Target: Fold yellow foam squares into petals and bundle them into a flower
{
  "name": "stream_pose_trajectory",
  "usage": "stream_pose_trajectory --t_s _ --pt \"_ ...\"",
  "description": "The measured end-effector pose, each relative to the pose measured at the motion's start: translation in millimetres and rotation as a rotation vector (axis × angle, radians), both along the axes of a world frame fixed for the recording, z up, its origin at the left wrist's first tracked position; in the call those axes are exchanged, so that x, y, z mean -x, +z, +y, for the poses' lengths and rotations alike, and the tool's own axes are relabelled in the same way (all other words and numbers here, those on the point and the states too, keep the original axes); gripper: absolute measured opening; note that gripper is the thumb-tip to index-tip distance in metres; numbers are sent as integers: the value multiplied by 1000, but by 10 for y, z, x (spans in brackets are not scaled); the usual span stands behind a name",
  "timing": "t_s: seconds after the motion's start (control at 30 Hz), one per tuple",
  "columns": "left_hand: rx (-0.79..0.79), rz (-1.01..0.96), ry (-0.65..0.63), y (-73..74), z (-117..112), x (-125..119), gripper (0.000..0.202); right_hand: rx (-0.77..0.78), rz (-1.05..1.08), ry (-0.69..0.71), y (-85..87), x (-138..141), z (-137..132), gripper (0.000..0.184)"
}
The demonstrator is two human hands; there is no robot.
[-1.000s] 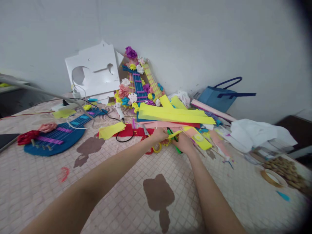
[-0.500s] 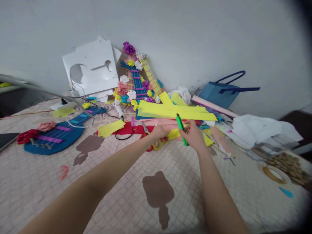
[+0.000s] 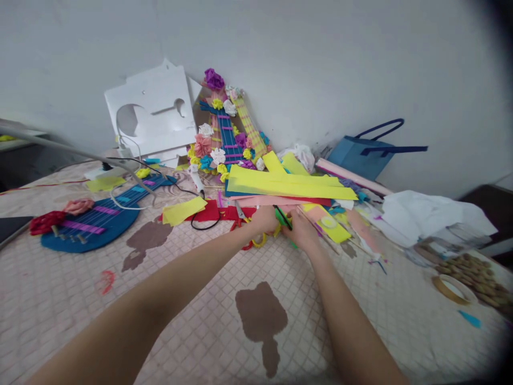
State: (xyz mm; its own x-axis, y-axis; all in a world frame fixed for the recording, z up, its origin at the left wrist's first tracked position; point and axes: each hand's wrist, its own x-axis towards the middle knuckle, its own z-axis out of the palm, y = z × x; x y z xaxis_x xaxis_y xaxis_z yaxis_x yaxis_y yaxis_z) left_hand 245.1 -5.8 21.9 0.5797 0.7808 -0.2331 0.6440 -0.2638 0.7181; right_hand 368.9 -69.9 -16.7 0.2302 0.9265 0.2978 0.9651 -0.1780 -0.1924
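Observation:
Both hands meet in front of the stacked paper. My left hand (image 3: 264, 218) is closed, with a bit of yellow paper (image 3: 277, 230) showing at its fingertips. Fingers of my right hand (image 3: 301, 229) wrap round a slim green and black tool (image 3: 282, 218), too covered to tell whether pen or cutter. It slants between the two hands. Scissors (image 3: 258, 241) with red and yellow handles lie partly beneath my left hand and wrist. Just behind are long yellow strips (image 3: 288, 183) over pink and red sheets (image 3: 276, 200).
At left lies a blue paper guitar (image 3: 100, 224), near a white glue gun (image 3: 195, 177) and its cable. Flower-covered guitars (image 3: 230, 133) and a white cut-out board (image 3: 152, 112) lean on the wall. Right: blue bag (image 3: 360, 155), tape roll (image 3: 452, 289), peanuts (image 3: 476, 275).
My right hand has moved left and down to my left hand, and the green tool has tilted. A yellow card with a pale round mark now shows to the right.

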Motion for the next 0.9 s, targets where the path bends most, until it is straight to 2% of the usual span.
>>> stream_pose_trajectory --t_s 0.1,0.2,0.27,0.37,0.5,0.6,0.73,0.9 --pt "-261 39 0 64 -126 81 29 -18 -6 2 23 -11 -15 23" --pt "-464 35 -38 78 -194 357 27 -79 -5 1 104 7 -31 25" --pt "-558 40 -44 51 -162 675 23 -182 24 30 170 69 -39 23" --pt "-667 51 -17 -30 -6 1292 15 -322 120 158 233 271 -54 13" --pt "-766 67 61 -181 255 2101 17 -320 262 352 224 667 -97 11" --pt "-814 87 135 -308 368 2502 21 -256 281 514 177 936 -137 13" --pt "-835 90 155 -425 393 2731 23 -223 284 660 93 1139 -157 16" --pt "-849 107 123 -396 385 2783 13 -211 319 714 19 1180 -133 16"
